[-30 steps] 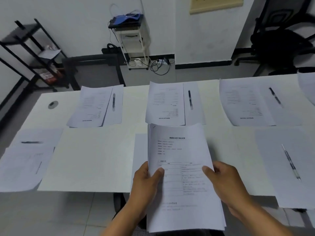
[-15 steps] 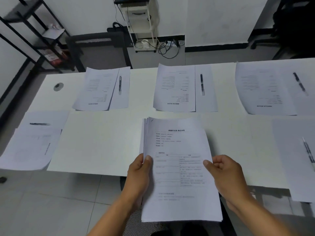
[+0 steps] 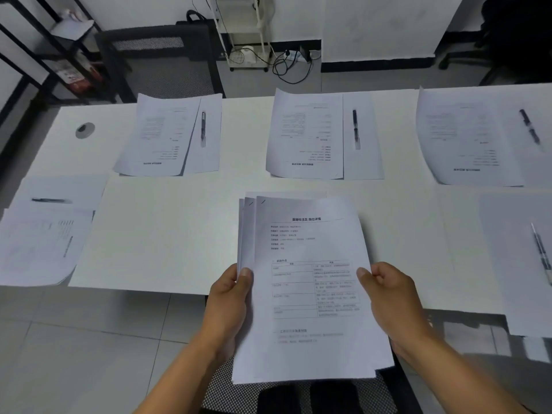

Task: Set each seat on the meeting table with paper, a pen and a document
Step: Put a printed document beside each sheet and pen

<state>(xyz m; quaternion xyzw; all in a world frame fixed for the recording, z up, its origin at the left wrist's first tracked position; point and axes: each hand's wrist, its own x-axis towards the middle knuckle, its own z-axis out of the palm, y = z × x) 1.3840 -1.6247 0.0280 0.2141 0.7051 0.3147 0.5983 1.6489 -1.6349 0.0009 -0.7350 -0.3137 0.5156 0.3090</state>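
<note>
A stack of printed documents [image 3: 310, 282] is held over the near edge of the white bench [image 3: 179, 234] by both hands. The left hand [image 3: 231, 306] pinches the stack's left margin, its fingers [image 3: 246, 279] curled over the staggered sheet edges; the right hand [image 3: 391, 300] pinches the right margin. The sheets are fanned slightly — probably so that one copy can be peeled off. Beyond the fingers, three places are already laid with a document, paper and pen [image 3: 356, 128]; the spot directly ahead is not yet laid.
</note>
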